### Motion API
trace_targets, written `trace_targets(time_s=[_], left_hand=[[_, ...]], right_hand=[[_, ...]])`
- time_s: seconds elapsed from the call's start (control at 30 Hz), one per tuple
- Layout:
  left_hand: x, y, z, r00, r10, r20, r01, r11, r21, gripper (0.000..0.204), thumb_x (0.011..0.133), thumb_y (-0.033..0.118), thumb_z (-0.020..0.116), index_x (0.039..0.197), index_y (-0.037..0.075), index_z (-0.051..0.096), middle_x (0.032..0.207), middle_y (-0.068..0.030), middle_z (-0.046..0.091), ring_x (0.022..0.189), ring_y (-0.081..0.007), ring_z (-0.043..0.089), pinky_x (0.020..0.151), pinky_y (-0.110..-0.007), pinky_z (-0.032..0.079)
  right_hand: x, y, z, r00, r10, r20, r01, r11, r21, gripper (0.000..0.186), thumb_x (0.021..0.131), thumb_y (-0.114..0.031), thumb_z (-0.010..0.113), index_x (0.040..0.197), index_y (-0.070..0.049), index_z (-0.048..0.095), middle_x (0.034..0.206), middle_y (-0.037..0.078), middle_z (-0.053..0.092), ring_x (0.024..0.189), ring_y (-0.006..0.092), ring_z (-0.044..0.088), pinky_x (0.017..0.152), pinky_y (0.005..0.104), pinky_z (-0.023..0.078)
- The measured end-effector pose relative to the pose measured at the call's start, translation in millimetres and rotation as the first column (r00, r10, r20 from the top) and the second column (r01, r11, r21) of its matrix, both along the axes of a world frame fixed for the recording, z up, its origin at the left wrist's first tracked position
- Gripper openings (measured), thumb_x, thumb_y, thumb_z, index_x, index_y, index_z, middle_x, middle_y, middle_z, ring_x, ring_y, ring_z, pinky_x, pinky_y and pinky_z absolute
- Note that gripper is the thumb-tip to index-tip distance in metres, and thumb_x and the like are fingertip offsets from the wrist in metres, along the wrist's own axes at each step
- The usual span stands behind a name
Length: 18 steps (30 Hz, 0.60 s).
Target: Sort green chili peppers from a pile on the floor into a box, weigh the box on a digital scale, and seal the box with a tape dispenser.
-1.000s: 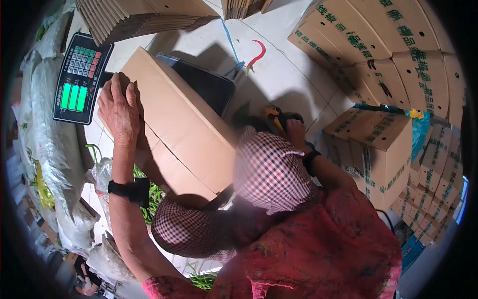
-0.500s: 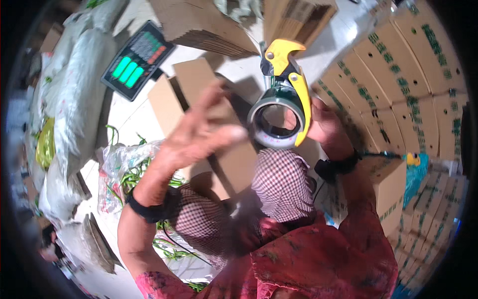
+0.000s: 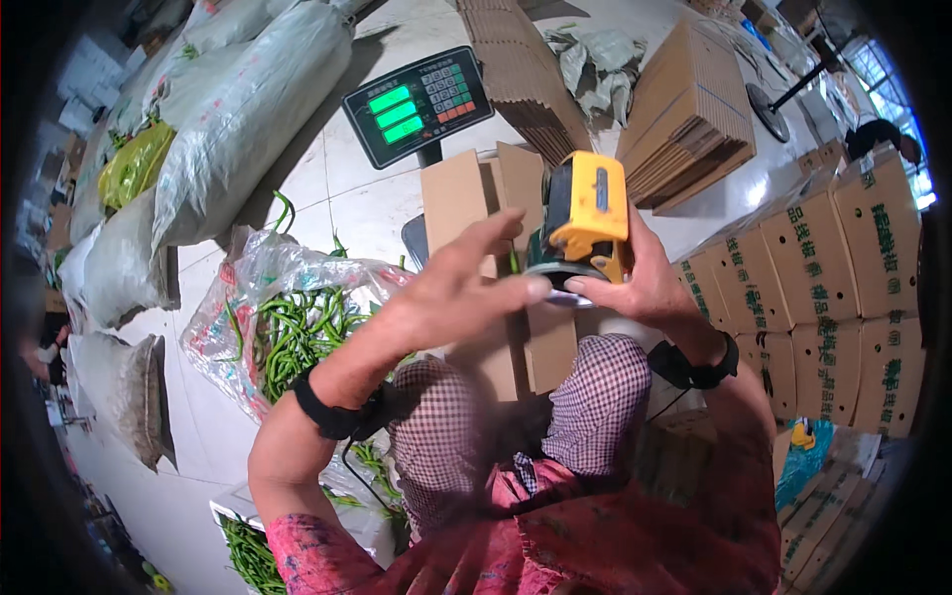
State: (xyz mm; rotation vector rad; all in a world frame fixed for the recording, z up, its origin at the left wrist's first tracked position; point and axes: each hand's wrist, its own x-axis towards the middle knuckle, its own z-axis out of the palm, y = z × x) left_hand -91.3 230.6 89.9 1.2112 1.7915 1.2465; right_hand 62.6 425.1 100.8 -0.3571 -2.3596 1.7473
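My right hand [image 3: 650, 278] is wrapped round a yellow tape dispenser [image 3: 598, 203] that carries a dark green tape roll [image 3: 538, 254]. It is held above a cardboard box [image 3: 452, 203] whose long top flaps lie between my knees and the scale. Close to the roll's left side is my left hand [image 3: 436, 293], fingers and thumb spread apart and slightly blurred. Its thumb tip reaches the roll's lower edge; whether it touches the tape I cannot tell. My hands and the dispenser cover part of the box.
A scale display [image 3: 417, 105] stands beyond the box. Long green peppers [image 3: 302, 337] lie in clear plastic at left. Full white sacks [image 3: 258, 119] line the far left. Flat cardboard stacks [image 3: 686, 109] stand ahead, and printed cartons [image 3: 808, 263] are piled at right.
The dispenser has turned in my right hand, its yellow body now uppermost and the roll's opening no longer facing me. My left hand has come nearer the roll. The view has shifted.
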Motion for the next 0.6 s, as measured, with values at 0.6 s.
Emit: trace_targets(time_s=[0.6], left_hand=[[-28.9,-17.3,-29.3,0.882,0.269,0.386,-0.294,0.956,0.007,0.027,0.099,0.025,0.055,0.095,0.0,0.062,0.076,0.0015,0.059,0.069,-0.0065,0.056,0.065,-0.023,0.049]], right_hand=[[-39.4,-21.6,-15.3,0.985,0.168,-0.041,-0.113,0.807,0.58,0.057,0.066,-0.007,0.077,0.117,0.0,0.051,0.1,0.02,0.062,0.092,0.0392,0.064,0.081,0.0393,0.053]])
